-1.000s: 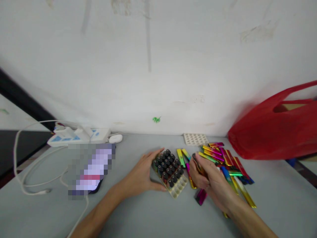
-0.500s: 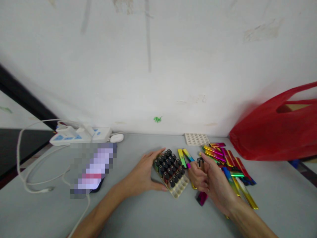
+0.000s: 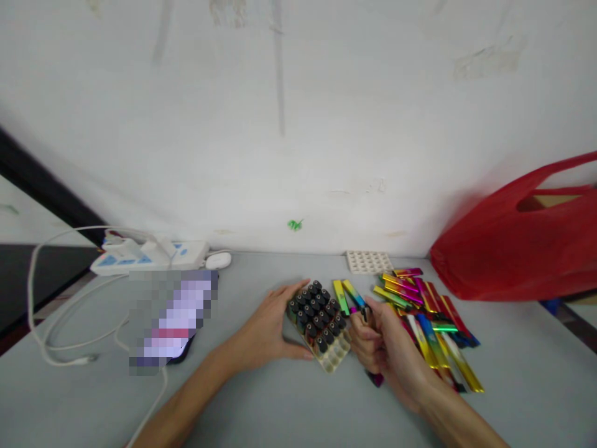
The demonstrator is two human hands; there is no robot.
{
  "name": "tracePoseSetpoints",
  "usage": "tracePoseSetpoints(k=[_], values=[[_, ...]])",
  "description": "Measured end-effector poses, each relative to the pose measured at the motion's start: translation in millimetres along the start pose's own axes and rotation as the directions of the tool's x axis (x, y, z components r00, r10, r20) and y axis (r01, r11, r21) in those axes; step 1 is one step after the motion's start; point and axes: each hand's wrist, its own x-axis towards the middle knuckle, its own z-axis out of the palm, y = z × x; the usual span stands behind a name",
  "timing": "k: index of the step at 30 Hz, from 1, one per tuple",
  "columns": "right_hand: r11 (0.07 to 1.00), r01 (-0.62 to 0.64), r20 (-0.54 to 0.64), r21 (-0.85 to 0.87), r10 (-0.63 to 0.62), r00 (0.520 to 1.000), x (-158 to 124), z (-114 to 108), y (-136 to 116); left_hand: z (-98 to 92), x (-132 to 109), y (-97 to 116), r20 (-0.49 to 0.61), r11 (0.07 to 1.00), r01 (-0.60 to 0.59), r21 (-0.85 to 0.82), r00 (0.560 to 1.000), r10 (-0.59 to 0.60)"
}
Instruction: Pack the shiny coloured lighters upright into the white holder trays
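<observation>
**Right hand now right up against the tray's side**

Closest in, the right hand is pinching a dark-tipped piece, mostly hidden by fingers. Compared with half a second ago it's shifted left, uncovering more of the shiny strips on its right. I'd read that as the piece being close to the tray but not in it yet.

The left hand is spread round the cream tray, thumb on the near side, fingers at the far corner; that grip hasn't budged. Black-topped pieces fill most cups, with bare ones at the near end.

Further back: a second tray by the wall.
</observation>
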Motion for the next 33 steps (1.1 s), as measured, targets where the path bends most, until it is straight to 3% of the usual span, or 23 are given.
tracePoseSetpoints(k=[8,19,33], values=[[1.0,0.004,0.016,0.015,-0.005,1.0,-0.6,0.4,-3.3,1.0,-0.3,-2.7,-0.008,1.0,-0.001,0.003,1.0,0.001],[0.995,0.012,-0.08,-0.101,-0.02,0.997,3.6,-1.9,0.9,0.8,-0.2,-1.5,0.0,1.0,-0.007,0.006,1.0,0.007],[0.997,0.067,-0.059,-0.034,-0.069,0.996,4.2,-3.6,-1.7,-0.3,0.8,-0.4,0.001,1.0,0.008,0.006,1.0,-0.008]])
